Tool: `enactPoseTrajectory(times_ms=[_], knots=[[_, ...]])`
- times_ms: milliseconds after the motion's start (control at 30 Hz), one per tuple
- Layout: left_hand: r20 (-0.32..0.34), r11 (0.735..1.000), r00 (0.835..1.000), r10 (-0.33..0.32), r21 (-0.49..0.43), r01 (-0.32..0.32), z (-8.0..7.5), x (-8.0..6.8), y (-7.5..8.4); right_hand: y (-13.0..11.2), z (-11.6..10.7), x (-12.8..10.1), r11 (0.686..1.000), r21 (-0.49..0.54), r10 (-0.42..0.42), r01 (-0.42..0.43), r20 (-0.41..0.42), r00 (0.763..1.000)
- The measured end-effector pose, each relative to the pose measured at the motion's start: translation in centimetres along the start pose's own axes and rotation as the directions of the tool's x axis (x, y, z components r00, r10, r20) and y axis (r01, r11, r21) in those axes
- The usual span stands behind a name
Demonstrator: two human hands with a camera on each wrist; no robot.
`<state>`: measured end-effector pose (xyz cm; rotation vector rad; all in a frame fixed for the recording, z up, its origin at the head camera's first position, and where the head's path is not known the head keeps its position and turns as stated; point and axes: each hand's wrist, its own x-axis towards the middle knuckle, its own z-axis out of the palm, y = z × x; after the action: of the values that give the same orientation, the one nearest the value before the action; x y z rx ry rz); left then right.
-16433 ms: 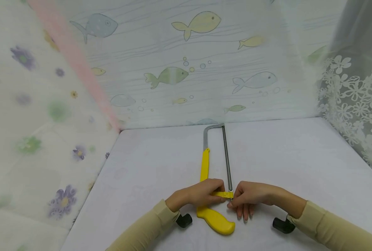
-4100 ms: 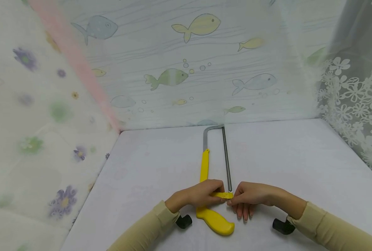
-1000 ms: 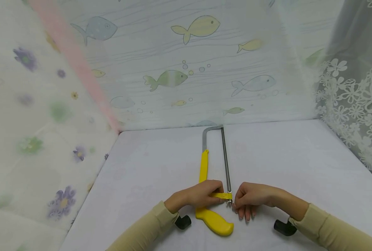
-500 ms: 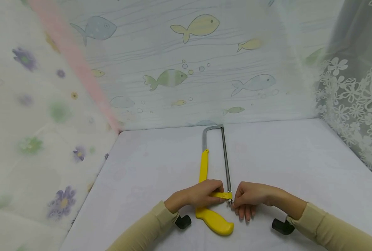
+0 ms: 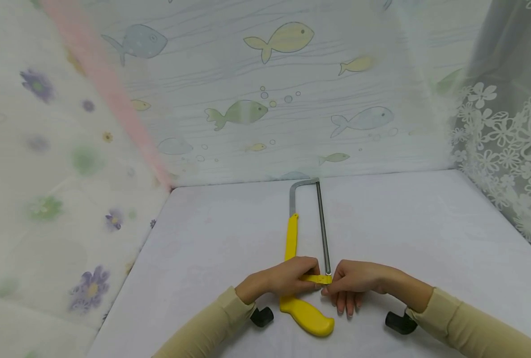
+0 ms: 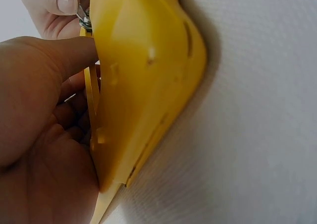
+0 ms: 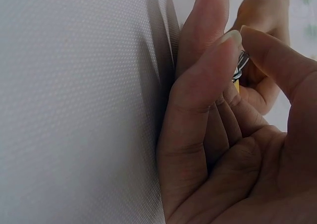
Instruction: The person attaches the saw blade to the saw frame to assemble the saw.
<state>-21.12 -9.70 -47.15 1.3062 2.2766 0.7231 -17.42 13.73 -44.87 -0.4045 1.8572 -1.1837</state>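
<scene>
A hacksaw (image 5: 310, 316) with a yellow handle and grey bow lies on the white table, its blade (image 5: 323, 226) on the right side and its front end pointing away. My left hand (image 5: 288, 276) grips the yellow frame near the handle, thumb and fingers around the short crosspiece that carries the blade's near end. At that end sits a small metal wing nut (image 6: 85, 18). The thumb and index finger of my right hand (image 5: 357, 279) pinch it, which hides it in the head view. In the right wrist view, the other fingers hang loosely curled close to the tabletop.
White cloth covers the table (image 5: 225, 223). A fish-printed curtain (image 5: 247, 74) stands along its back edge, right behind the saw's tip. Flowered fabric (image 5: 68, 199) borders the left, lace (image 5: 511, 144) the right. Black wrist camera mounts (image 5: 400, 323) sit under both cuffs.
Half a second ago the wing nut showed beside my right fingertips; they have moved left onto it and cover it now. The hacksaw and my left hand have kept their places throughout.
</scene>
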Motion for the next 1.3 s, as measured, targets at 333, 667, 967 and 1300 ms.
enactPoseTrajectory(times_ms=[333, 667, 967, 1300], knots=[[-0.004, 1.0, 1.0, 0.001, 0.004, -0.001, -0.12, -0.02, 0.12, -0.06, -0.03, -0.15, 1.0, 0.007, 0.011, -0.011, -0.003, 1.0], [-0.007, 1.0, 1.0, -0.009, 0.014, 0.009, -0.12, -0.02, 0.29, 0.66, -0.61, -0.5, 1.0, -0.022, -0.007, 0.007, -0.009, 1.0], [-0.007, 1.0, 1.0, -0.011, 0.001, 0.011, -0.28, -0.05, 0.42, 0.69, -0.69, -0.58, 0.998, -0.002, -0.069, 0.069, 0.013, 0.998], [-0.006, 1.0, 1.0, -0.008, 0.002, 0.008, -0.16, -0.05, 0.27, 0.69, -0.25, -0.25, 0.998, 0.017, -0.062, 0.062, 0.022, 0.998]])
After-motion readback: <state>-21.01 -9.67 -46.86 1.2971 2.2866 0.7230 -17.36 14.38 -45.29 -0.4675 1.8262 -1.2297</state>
